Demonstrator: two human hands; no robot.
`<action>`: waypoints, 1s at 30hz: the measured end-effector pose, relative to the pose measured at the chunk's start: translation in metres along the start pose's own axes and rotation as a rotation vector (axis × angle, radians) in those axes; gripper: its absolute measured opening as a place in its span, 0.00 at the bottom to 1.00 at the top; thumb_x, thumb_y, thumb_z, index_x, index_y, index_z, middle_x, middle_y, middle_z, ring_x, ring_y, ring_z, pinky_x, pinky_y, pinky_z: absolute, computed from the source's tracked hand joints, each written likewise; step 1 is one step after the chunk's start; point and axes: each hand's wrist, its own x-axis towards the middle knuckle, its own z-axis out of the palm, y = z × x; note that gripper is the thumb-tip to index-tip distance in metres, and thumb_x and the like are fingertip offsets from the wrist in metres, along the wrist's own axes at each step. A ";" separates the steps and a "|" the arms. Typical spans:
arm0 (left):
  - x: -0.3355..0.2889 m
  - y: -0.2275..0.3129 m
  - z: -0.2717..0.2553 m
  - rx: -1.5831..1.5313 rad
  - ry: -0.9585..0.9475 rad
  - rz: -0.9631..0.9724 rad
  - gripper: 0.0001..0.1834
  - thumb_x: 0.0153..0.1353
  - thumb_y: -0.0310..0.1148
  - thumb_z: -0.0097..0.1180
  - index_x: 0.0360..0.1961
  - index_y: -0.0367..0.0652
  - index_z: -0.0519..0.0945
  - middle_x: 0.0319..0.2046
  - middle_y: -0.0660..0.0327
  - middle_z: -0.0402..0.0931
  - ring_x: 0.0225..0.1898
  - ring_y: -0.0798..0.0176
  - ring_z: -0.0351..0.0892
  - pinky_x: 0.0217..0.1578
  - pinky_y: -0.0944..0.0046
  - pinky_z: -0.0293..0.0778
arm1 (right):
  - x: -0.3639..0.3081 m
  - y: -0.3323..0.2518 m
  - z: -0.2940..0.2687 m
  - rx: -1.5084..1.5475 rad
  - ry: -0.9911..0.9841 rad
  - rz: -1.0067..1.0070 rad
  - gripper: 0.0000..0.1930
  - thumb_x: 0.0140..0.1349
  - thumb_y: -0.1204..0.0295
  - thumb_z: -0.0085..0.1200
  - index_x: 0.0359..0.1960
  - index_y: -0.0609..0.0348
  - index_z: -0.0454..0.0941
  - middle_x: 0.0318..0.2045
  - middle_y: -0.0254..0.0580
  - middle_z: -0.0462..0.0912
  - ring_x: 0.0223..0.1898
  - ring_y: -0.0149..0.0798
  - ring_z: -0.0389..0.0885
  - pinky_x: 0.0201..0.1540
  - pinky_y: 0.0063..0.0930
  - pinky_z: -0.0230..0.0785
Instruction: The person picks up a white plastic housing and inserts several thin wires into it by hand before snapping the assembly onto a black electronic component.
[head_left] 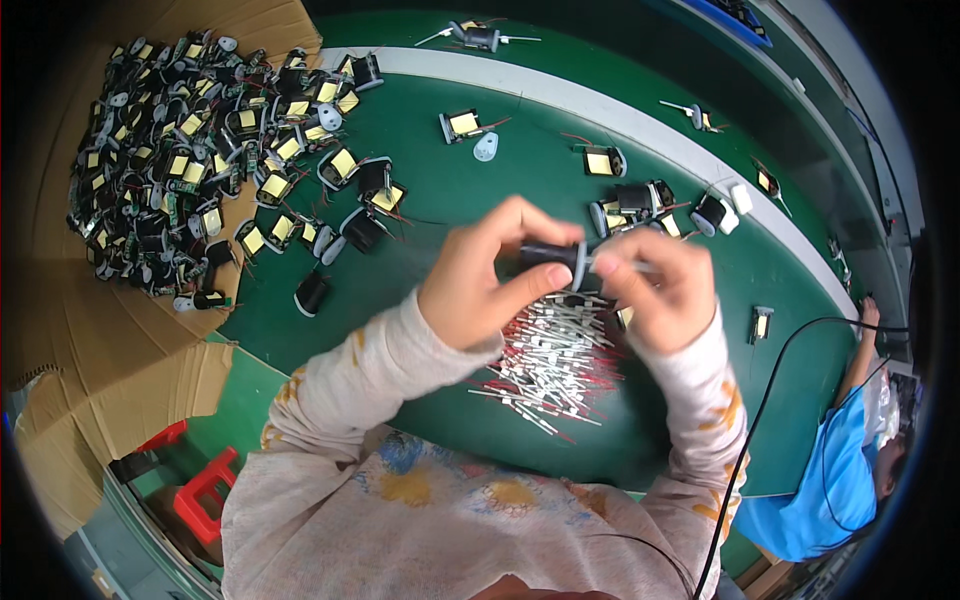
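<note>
Over the middle of the green table, my left hand [505, 270] is closed round a small black cylindrical part [545, 256] with a grey disc at its right end. Fingers and thumb press its side, and it lies roughly level. My right hand [655, 280] meets the disc end in a pinch. Something thin and pale shows at its fingertips, too blurred to name. Beneath both hands spreads a heap of thin white pieces with red wires [555, 365]. Just beyond my right hand sit several black parts with yellow pads [635, 200].
At the left, a cardboard box [285, 20] holds a large pile of similar black parts [160, 150], spilling onto the table. A grey loose cap [486, 147] lies farther back. A black cable [765, 400] arcs down the right side. Another person's blue sleeve [835, 470] shows at the right.
</note>
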 end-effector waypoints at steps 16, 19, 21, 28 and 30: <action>0.074 -0.018 -0.096 1.485 0.177 0.343 0.14 0.44 0.31 0.64 0.35 0.48 0.77 0.40 0.66 0.75 0.49 0.59 0.69 0.47 0.53 0.64 | 0.127 0.165 -0.141 -0.609 0.525 0.273 0.22 0.53 0.66 0.63 0.51 0.47 0.76 0.40 0.42 0.81 0.32 0.39 0.77 0.38 0.30 0.73; 0.047 0.001 -0.079 1.299 0.228 0.410 0.16 0.46 0.28 0.61 0.37 0.44 0.73 0.33 0.63 0.76 0.37 0.55 0.73 0.38 0.56 0.67 | 0.078 0.082 -0.078 -0.662 0.415 -0.168 0.21 0.49 0.72 0.62 0.47 0.49 0.77 0.40 0.45 0.80 0.38 0.44 0.78 0.42 0.33 0.71; 0.035 0.011 -0.058 1.063 0.250 0.457 0.16 0.47 0.24 0.56 0.39 0.41 0.72 0.33 0.58 0.75 0.33 0.53 0.73 0.33 0.57 0.68 | 0.039 0.045 -0.042 -0.584 0.199 -0.288 0.19 0.48 0.76 0.60 0.45 0.52 0.77 0.36 0.45 0.80 0.37 0.46 0.77 0.40 0.33 0.71; -0.002 0.022 -0.017 0.760 0.137 0.420 0.09 0.52 0.25 0.54 0.37 0.38 0.74 0.30 0.57 0.72 0.29 0.55 0.68 0.32 0.61 0.66 | -0.026 0.037 0.005 -0.726 -0.043 -0.259 0.16 0.47 0.80 0.55 0.40 0.53 0.77 0.23 0.38 0.77 0.30 0.43 0.75 0.33 0.35 0.68; -0.011 0.023 -0.012 0.706 0.125 0.414 0.10 0.52 0.26 0.55 0.37 0.38 0.74 0.29 0.57 0.73 0.29 0.55 0.69 0.32 0.62 0.66 | -0.026 0.042 0.012 -0.819 -0.035 -0.246 0.17 0.47 0.79 0.54 0.42 0.52 0.77 0.23 0.38 0.78 0.30 0.42 0.75 0.34 0.34 0.69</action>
